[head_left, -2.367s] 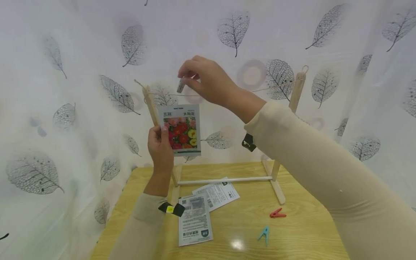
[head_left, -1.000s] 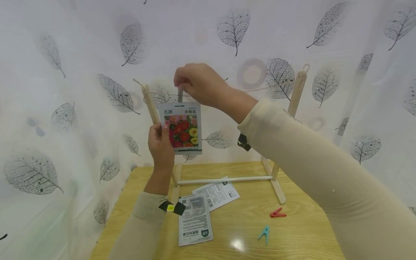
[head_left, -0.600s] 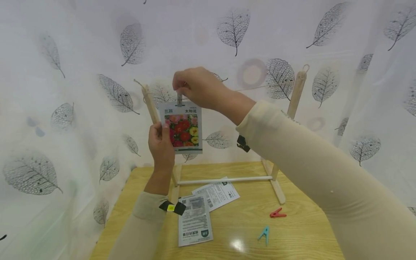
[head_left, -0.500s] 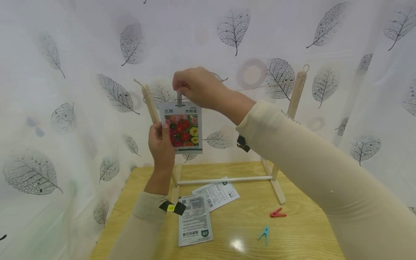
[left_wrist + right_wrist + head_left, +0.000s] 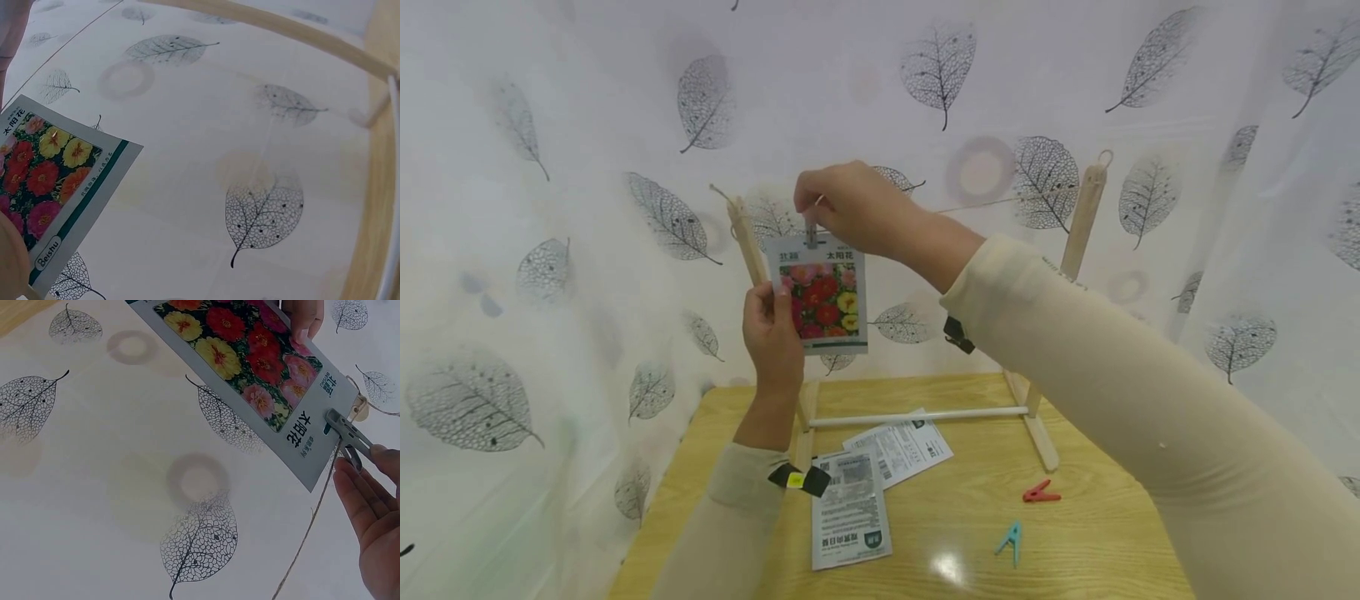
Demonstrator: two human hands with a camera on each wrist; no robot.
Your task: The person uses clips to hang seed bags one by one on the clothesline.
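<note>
My left hand (image 5: 773, 342) pinches the left edge of a seed packet (image 5: 823, 300) with red, pink and yellow flowers on it, thumb on the front. The packet is upright, its top edge at the string (image 5: 977, 205). My right hand (image 5: 857, 204) pinches the handles of a grey clothespin (image 5: 811, 233). In the right wrist view, the clothespin (image 5: 344, 430) sits over the packet's top edge, beside its hang slot, with the string (image 5: 306, 534) running past it. The left wrist view shows the packet's lower corner (image 5: 81, 200) and only a sliver of my left hand (image 5: 11, 262).
The string is tied between two wooden posts (image 5: 1084, 212) of a frame with a white crossbar (image 5: 917, 417). On the wooden table (image 5: 940, 508) lie two more packets (image 5: 850, 512), a red clothespin (image 5: 1041, 492) and a blue clothespin (image 5: 1011, 542). A leaf-patterned curtain (image 5: 880, 75) hangs behind.
My right hand has come down with the grey clothespin from above the string onto the packet's top edge. My left hand has raised the packet very slightly.
</note>
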